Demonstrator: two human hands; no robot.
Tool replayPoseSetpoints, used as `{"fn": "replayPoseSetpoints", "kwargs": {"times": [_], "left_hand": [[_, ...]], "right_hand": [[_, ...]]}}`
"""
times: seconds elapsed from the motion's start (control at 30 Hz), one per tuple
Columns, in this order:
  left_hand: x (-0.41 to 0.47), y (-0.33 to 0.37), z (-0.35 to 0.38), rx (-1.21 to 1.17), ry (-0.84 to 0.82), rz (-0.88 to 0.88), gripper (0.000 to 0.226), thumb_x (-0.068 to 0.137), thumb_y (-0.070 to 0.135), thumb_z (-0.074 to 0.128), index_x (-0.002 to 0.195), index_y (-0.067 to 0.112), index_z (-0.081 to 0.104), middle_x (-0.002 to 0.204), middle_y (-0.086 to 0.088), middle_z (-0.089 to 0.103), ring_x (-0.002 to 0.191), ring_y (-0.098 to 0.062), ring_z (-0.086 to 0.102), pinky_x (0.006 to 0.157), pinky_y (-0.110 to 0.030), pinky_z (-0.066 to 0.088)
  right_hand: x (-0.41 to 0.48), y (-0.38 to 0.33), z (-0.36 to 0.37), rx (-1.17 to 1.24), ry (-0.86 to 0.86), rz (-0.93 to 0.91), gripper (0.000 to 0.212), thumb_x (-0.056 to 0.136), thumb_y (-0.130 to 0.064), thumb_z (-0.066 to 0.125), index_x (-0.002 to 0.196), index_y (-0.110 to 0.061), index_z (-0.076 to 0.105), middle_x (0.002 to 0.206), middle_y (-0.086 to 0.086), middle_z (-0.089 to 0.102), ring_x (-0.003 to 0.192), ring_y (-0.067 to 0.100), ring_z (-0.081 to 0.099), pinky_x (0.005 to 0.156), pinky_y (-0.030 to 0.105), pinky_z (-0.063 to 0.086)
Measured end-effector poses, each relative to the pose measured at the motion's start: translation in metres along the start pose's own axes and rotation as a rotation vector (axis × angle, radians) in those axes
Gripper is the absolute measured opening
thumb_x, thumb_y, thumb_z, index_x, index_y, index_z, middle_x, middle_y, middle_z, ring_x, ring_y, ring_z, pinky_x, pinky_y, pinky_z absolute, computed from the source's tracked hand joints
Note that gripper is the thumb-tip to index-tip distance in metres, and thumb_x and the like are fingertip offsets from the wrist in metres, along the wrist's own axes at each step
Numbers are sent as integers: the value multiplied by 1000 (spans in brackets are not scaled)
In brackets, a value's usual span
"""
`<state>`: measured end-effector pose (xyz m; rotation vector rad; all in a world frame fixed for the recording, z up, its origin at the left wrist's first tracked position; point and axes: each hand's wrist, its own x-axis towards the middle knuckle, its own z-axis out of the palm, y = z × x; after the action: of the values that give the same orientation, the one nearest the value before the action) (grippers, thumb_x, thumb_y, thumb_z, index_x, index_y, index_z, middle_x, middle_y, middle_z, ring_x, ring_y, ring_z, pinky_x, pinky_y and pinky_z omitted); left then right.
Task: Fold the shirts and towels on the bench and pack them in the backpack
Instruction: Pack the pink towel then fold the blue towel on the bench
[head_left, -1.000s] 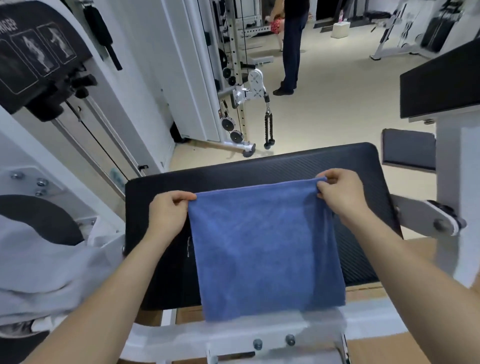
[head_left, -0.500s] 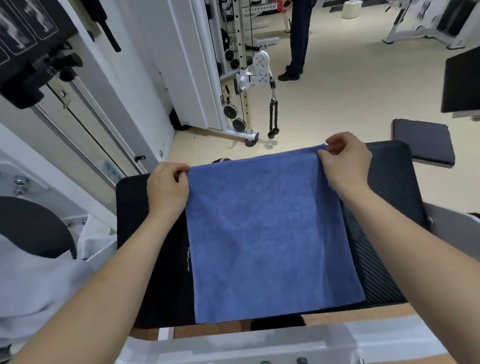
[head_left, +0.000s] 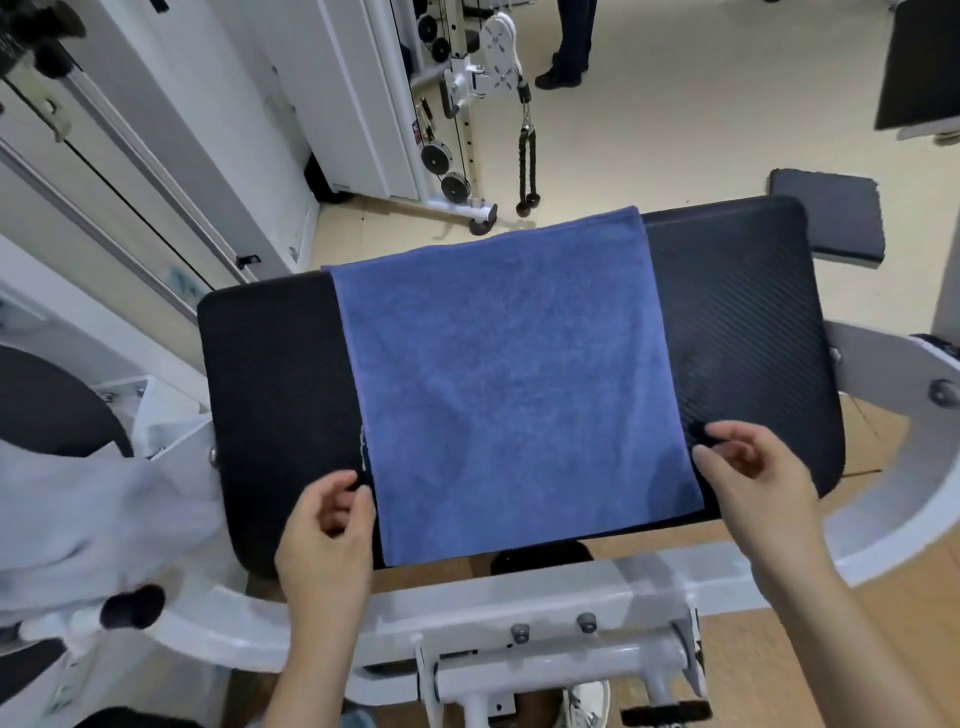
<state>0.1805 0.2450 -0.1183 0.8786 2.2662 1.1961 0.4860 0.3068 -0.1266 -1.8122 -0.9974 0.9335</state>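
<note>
Two hands beside one blue towel (head_left: 514, 384)
It lies flat on the bench (head_left: 270, 389); left hand (head_left: 324, 525) at its 7 o'clock, right hand (head_left: 753, 478) at 4 o'clock; fingers loosely curled; pinching or not, cannot tell.

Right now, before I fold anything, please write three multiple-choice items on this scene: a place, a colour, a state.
1. Where does the towel lie?
A) on the floor
B) on the black bench pad
C) inside a backpack

2. What colour is the towel?
A) red
B) white
C) blue

3. How is the towel?
A) spread flat
B) rolled up
C) crumpled in a heap

Answers: 1 B, it covers the pad's middle; 2 C, its whole surface is blue; 3 A, it lies smooth with straight edges.
</note>
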Motion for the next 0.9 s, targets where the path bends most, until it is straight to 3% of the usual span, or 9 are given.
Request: {"fn": "replayPoseSetpoints", "kwargs": {"times": [0.2,0.33,0.5,0.6,0.7,0.8,0.9], "left_hand": [[-33,-40,1,-10,-50,-134,6,88,24,69,92,24,64,82,2,65,77,-13,60,63,-22,43],[-35,-41,0,-43,-72,-149,8,87,22,71,80,23,66,74,-4,65,71,-18,59,63,-30,45],[-40,-43,-2,-90,-116,-216,5,86,23,72,83,20,69,69,1,72,71,-18,69,72,-33,53],[-39,-43,-3,-132,-137,-264,5,84,19,74,85,18,70,70,3,74,71,-15,72,76,-33,55],[-38,-43,-4,-164,-138,-269,5,82,17,76,85,16,71,72,0,74,76,-16,72,77,-35,55],[-35,-41,-5,-324,-128,-352,5,83,9,74,85,9,69,74,-5,73,73,-14,70,66,-24,54],[-34,-41,-8,-373,-144,-334,9,85,4,70,84,9,62,74,-9,69,69,-16,66,61,-21,50]], "right_hand": [[-11,25,-7,-177,-152,-51,13,90,-8,63,98,-19,63,78,3,61,73,19,57,63,34,42],[-18,28,-11,-215,-192,-46,7,91,-13,63,91,-20,63,72,10,60,63,19,52,60,35,40],[-22,33,-20,-302,-204,-96,5,93,-18,61,89,-21,61,73,5,64,59,18,64,62,43,55],[-21,35,-20,-194,-225,-31,9,93,-16,61,85,-17,64,76,10,67,54,14,67,56,36,56],[-22,36,-19,-12,-205,71,8,92,-12,63,85,-8,66,79,13,70,63,21,70,55,33,57],[-21,38,-21,174,-176,159,6,90,-3,64,85,1,65,80,17,69,67,21,69,54,22,56],[-19,38,-23,323,-202,195,12,89,5,62,86,-6,58,70,14,64,57,15,65,55,21,56]]}}
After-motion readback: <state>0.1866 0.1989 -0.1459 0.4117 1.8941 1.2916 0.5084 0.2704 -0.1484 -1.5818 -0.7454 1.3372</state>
